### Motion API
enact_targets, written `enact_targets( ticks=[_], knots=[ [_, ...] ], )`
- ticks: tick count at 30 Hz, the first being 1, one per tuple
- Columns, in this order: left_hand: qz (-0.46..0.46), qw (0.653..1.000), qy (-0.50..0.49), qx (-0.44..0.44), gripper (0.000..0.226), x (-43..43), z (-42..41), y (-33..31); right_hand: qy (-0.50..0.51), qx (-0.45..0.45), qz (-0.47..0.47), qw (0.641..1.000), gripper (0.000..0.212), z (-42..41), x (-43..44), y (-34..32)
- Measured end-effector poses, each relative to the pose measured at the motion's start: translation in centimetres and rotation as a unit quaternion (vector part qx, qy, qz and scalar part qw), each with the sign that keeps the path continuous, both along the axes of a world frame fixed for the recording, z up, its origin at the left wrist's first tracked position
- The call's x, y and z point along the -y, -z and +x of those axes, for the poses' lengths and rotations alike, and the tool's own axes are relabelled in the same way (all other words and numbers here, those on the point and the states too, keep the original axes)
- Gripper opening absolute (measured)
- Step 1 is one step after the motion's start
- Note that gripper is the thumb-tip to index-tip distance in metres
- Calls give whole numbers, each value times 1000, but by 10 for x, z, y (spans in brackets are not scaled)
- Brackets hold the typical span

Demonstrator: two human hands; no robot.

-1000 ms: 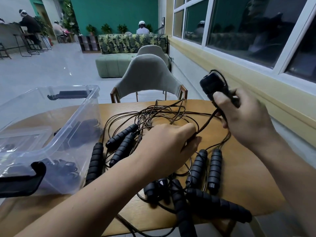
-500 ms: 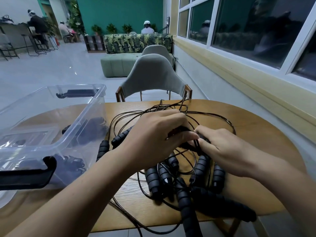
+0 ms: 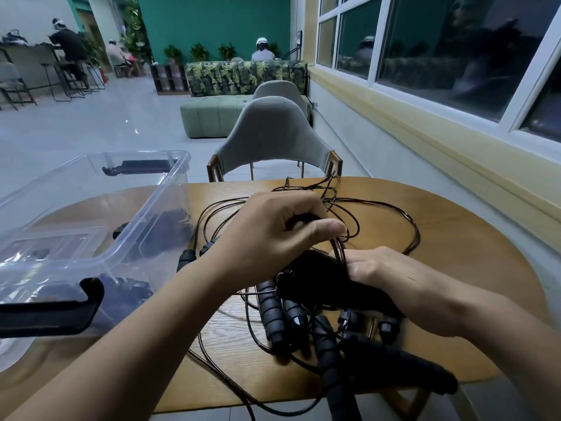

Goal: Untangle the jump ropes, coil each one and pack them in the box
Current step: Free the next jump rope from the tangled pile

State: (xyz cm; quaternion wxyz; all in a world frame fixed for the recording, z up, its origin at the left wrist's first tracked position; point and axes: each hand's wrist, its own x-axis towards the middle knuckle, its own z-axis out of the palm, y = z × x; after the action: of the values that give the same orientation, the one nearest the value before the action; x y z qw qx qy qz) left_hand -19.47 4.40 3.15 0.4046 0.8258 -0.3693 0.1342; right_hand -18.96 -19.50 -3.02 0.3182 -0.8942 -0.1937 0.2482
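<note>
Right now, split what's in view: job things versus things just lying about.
Job: jump ropes, tangled on the table; clear box; left hand and right hand, both gripping them.
Lying about: grey chair; green ottoman; leafy sofa.

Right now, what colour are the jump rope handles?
Black, with ribbed grips: handles. The head view shows them best, on the table near the hands.

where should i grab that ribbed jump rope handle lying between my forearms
Wrap the ribbed foam middle of the handle, coming down from above and from its left. It lies flat on the table with bare wood on its left, while another handle crowds its right side and cords tangle round its far end.
</note>
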Motion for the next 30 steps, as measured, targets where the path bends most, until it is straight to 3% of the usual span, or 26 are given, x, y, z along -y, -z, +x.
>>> enact_targets(
  ticks=[2, 5, 8, 11, 15, 20, 23, 27, 30],
  knots=[
    [-22, 999, -10, -28, 36, 3, -4, 1, 62, 10, 126, 990, 36, -13, -21, -24],
    [-56, 997, -12, -57, 45, 8, -10, 2, 74, -36, 204, 975, 41, -16, -24, -34],
    [-83, 995, -7, -62, 47, 11, -12, -1, 48, -54, 230, 971, 42, -26, -25, -42],
    [-71, 996, -12, -54, 47, 10, -11, -3, 0, -58, 281, 958, 60, -47, -14, -47],
    [-59, 994, 17, -96, 49, 3, -6, -8, -21, -49, 286, 957, 41, -51, -20, -52],
    [-94, 977, 60, -184, 49, -1, -6, -9, -35, -73, 325, 942, 38, -52, -17, -59],
    [-130, 973, 34, -186, 28, 0, -7, -4, -34, -63, 365, 928, 61, -50, -13, -64],
    [-103, 969, 5, -226, 43, 16, -2, 18, 6, -13, 445, 895, 85, -45, -9, -73],
    [-62, 985, -31, -158, 62, 29, 7, 28, 57, 52, 477, 876, 83, -43, -4, -82]
  ],
)
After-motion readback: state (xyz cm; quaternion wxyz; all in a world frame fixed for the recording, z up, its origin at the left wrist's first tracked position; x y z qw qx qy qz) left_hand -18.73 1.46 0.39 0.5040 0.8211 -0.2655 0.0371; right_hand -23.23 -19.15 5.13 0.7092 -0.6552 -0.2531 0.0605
